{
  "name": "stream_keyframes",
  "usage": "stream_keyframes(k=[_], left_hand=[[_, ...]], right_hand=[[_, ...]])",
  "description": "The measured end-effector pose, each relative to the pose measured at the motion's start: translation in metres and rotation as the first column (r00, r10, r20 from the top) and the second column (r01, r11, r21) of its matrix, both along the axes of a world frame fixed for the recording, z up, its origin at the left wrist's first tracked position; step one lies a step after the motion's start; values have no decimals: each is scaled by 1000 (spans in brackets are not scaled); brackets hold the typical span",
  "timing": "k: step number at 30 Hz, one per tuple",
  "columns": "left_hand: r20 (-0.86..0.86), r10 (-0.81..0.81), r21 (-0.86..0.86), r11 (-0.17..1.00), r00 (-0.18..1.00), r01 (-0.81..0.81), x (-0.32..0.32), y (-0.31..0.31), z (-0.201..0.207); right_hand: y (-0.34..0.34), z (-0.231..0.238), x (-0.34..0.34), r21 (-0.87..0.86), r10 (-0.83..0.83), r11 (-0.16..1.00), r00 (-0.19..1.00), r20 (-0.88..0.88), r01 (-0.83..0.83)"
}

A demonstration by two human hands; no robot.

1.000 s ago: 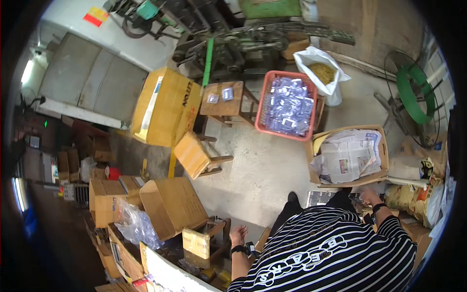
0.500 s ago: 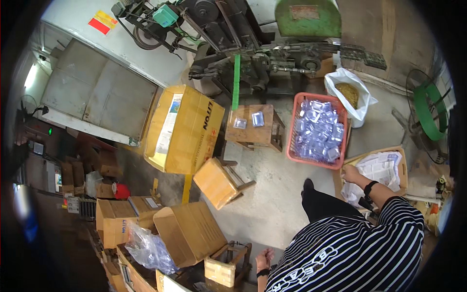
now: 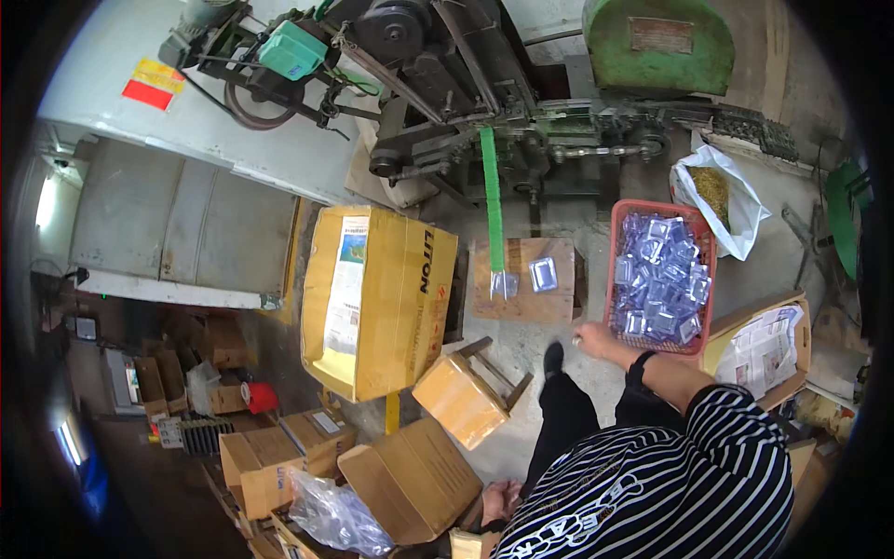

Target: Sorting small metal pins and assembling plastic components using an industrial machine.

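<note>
My right hand [image 3: 596, 340], with a dark band at the wrist, is in front of the red plastic basket [image 3: 616, 279], apart from it. Its fingers are curled; whether they hold anything small is hidden. Clear plastic blister shells [image 3: 659, 275] fill that basket. Low beside my body hangs my left hand [image 3: 503, 500], loosely open, with nothing visible in it. Ahead, a wooden stool [image 3: 521, 306] carries a clear shell [image 3: 543, 274] and another clear piece [image 3: 505, 285], partly behind a green strip [image 3: 493, 200] hanging from the machine.
A dark machine [image 3: 447, 84] stands beyond the stool. To the left are a large carton [image 3: 400, 307], a tape-covered stool [image 3: 461, 401] and an open carton [image 3: 410, 480]. A white sack [image 3: 740, 224] and a paper-lined box [image 3: 759, 349] stand at the right.
My right hand has moved left from the paper-lined box to the front of the basket. My legs have stepped left, and the view has shifted closer to the machine and stool.
</note>
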State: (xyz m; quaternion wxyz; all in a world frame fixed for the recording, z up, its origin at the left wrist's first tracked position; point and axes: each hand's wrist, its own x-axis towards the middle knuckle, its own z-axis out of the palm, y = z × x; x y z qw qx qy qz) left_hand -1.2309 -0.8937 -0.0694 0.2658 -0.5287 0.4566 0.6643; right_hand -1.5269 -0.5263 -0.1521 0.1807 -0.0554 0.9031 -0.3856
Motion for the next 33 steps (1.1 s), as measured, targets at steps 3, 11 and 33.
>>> stream_keyframes(k=[3, 11, 33], left_hand=[[-49, -379, -176, 914, 924, 366, -111, -30, 15], [-33, -903, -469, 392, 428, 791, -417, -114, -102], [-838, -349, 19, 750, 420, 661, -446, 7, -137]], right_hand=[[-39, 8, -14, -93, -153, 983, 986, 63, 159], [-133, -19, -112, -132, -480, 873, 876, -53, 470], [-242, -58, -71, -570, -789, 142, 441, 429, 809]])
